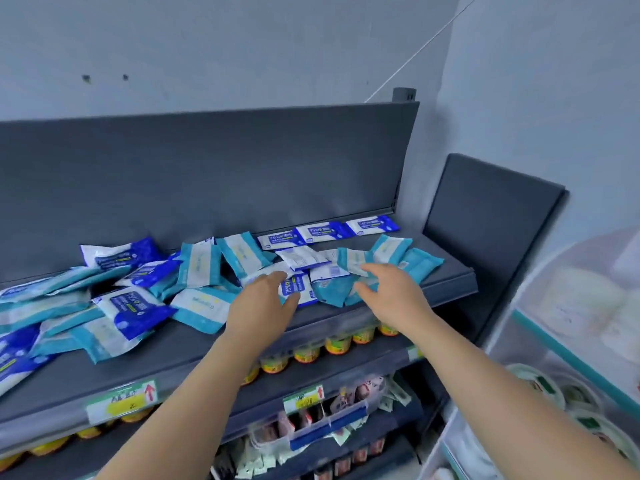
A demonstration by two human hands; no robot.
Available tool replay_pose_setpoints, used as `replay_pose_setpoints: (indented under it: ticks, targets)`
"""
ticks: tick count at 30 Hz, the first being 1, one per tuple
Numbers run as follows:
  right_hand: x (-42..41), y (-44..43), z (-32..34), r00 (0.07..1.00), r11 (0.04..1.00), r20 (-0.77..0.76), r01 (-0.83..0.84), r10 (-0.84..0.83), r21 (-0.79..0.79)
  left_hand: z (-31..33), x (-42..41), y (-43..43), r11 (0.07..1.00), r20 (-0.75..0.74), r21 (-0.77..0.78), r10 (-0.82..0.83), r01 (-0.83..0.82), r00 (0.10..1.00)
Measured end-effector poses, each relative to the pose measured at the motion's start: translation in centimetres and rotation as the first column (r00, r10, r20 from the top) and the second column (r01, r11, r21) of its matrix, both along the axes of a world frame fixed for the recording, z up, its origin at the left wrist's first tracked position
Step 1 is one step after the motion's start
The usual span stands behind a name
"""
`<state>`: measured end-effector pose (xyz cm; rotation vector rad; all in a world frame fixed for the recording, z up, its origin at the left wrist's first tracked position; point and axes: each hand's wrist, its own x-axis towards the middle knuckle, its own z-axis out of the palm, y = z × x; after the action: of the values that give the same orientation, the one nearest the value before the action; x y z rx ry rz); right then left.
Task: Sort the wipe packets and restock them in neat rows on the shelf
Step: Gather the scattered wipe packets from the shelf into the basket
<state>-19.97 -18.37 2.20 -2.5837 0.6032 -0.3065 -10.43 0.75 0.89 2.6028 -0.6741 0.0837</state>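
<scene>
Grey shelf (156,368) — three dark-blue wipe packets (327,232) lined up far right against the back, a row begun. Left hand (263,303) and right hand (391,289) hover over the mixed teal-and-blue heap (199,268), fingers spread, gripping nothing — likely choosing the next blue one.

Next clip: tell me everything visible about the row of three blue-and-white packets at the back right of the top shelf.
The row of three dark-blue-and-white glossy plastic wipe packets lies flat, label up, end to end along the foot of the grey back panel. Each is white with a dark blue end and print that is mostly blurred. Neighbours touch or slightly overlap. Neither the left hand nor the right hand touches them.
</scene>
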Motion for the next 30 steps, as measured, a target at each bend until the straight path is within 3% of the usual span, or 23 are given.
replay_pose_setpoints:
  ticks: [3, 6, 10, 15, 18, 22, 25, 30]
  targets:
    - [3.9, -2.7, -0.9, 0.997, 1.000, -0.069, 0.017, -0.016, 0.013, -1.0, 4.2, -2.9, 0.999, -0.048, 0.042, 0.002, 0.000, 0.999]
    - [7.2, -4.7, -1.9, 0.991, 0.991, -0.133, 0.014, 0.003, 0.129, -2.0, 7.9, -5.4, 0.993, -0.117, 0.113, 0.028, -0.014, 0.993]
    - [9.9, -5.3, -3.5, 0.994, 0.969, -0.085, -0.051, 0.074, 0.243, -3.3, 11.4, -7.3, 0.986, -0.232, 0.155, 0.093, -0.058, 0.968]
    - [11.7, -5.3, -4.6, 1.000, 0.962, 0.024, -0.001, -0.006, 0.274, -3.4, 13.2, -7.8, 0.997, -0.274, 0.038, 0.077, -0.069, 0.959]
    - [12.7, -5.6, -5.2, 0.990, 0.921, 0.068, 0.093, -0.128, 0.378, -3.8, 13.9, -7.8, 0.992, -0.350, -0.111, 0.014, -0.056, 0.937]
    - [13.1, -5.8, -5.5, 0.953, 0.813, 0.132, 0.154, -0.272, 0.561, -4.3, 14.7, -7.9, 0.951, -0.414, -0.310, -0.119, -0.017, 0.902]
    - [12.7, -6.7, -4.9, 0.933, 0.800, 0.183, 0.151, -0.309, 0.580, -3.9, 14.7, -8.3, 0.900, -0.448, -0.436, -0.205, -0.012, 0.870]
    - [11.3, -8.0, -4.4, 0.974, 0.851, 0.142, 0.079, -0.177, 0.520, -2.7, 13.8, -11.2, 0.942, -0.424, -0.334, -0.146, -0.005, 0.894]
